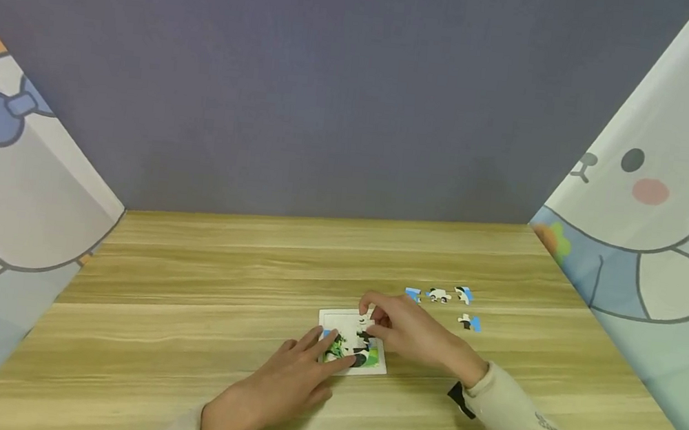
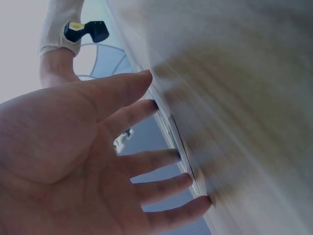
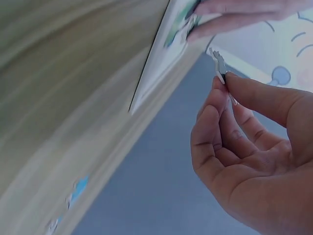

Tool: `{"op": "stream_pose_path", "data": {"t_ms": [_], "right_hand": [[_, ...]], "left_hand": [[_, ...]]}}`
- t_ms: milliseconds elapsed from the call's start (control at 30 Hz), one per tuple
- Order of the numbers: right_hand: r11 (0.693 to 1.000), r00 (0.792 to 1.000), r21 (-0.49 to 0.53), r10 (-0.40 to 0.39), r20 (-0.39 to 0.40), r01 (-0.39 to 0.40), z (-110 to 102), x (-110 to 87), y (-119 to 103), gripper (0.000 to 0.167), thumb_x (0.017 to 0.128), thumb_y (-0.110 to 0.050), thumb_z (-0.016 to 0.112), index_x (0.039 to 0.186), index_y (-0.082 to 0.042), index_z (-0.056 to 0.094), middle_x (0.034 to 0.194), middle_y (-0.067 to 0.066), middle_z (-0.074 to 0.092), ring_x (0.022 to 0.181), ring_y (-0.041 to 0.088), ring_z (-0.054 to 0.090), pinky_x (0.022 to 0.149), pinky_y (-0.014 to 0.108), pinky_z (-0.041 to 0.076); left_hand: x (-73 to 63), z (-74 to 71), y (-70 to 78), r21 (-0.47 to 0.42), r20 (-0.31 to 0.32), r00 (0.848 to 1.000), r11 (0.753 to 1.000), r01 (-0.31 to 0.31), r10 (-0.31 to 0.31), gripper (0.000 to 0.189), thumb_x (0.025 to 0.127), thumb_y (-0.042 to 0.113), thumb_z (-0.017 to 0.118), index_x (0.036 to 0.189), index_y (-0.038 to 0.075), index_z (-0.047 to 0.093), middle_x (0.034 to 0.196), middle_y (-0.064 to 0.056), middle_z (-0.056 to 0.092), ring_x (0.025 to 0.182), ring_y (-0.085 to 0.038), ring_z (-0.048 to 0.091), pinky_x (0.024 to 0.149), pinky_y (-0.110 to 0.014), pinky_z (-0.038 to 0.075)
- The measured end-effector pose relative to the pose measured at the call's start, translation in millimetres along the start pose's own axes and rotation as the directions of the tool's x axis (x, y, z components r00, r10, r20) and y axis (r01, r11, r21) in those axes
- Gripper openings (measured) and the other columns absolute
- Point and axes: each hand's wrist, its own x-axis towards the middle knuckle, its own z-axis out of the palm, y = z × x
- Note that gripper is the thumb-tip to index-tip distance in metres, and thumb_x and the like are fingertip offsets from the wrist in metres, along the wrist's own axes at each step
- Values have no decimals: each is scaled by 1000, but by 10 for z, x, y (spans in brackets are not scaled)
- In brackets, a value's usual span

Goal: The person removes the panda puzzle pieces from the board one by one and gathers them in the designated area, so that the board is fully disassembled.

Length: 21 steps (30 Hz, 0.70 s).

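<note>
A small white-framed jigsaw puzzle [image 1: 381, 364] lies on the table, its lower part filled with a green, black and white panda picture. My left hand [image 1: 288, 376] rests on its left and lower side with fingers spread and straight; in the left wrist view the fingertips [image 2: 183, 178] touch the frame's edge. Above the puzzle's right side, my right hand [image 1: 411, 329] pinches a jigsaw piece [image 3: 218, 63] between thumb and index finger. That piece is held up off the board, seen nearly edge-on in the right wrist view.
Several loose jigsaw pieces lie right of the puzzle: a blue one [image 1: 413, 294], a panda-face one [image 1: 438, 295], a blue-and-white one [image 1: 464, 294] and another [image 1: 469, 322] nearer. A grey wall [image 1: 330, 103] stands behind the wooden table [image 1: 189, 276].
</note>
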Motion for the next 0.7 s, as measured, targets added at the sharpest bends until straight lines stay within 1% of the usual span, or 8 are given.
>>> {"op": "stream_pose_path", "data": {"t_ms": [167,300,400,600,700], "right_hand": [[999,998,-30,-18,-67,16,-196,-104,70,20,95,-5,66,110,-17,61,81,-6,65,67,4,56,62,25,50],[998,990,-65,-17,-138,9,-347,-239,165,23,92,-2,68,107,-18,62,79,-7,64,67,3,56,62,25,50],[996,983,-90,-21,-180,5,-407,-300,263,23,90,-1,70,106,-16,62,76,-8,64,65,2,55,61,24,49],[998,985,-67,-1,-171,-11,-409,-337,482,22,89,3,69,105,-11,63,74,-5,63,63,3,54,59,23,48],[998,987,-58,22,-161,-32,-426,-344,587,21,90,3,69,105,-10,63,75,-5,63,64,4,54,60,24,48]], "left_hand": [[-6,21,-8,-10,-28,1000,1000,-5,4,52,97,34,65,147,31,50,149,-17,48,135,-42,45,87,-53,52],[-18,55,-5,-18,-47,999,1000,-11,10,52,97,33,64,147,31,49,149,-17,47,136,-42,45,89,-52,51],[-23,58,-11,-14,-60,998,1000,-5,4,52,97,33,65,147,31,50,149,-17,48,136,-41,45,89,-51,50],[-18,71,-15,-6,-59,998,1000,-12,12,52,97,33,65,147,31,50,149,-17,48,135,-41,46,90,-51,50],[-13,75,-11,-11,-61,998,1000,-11,10,52,97,32,65,147,30,50,149,-17,47,136,-41,45,91,-51,50]]}}
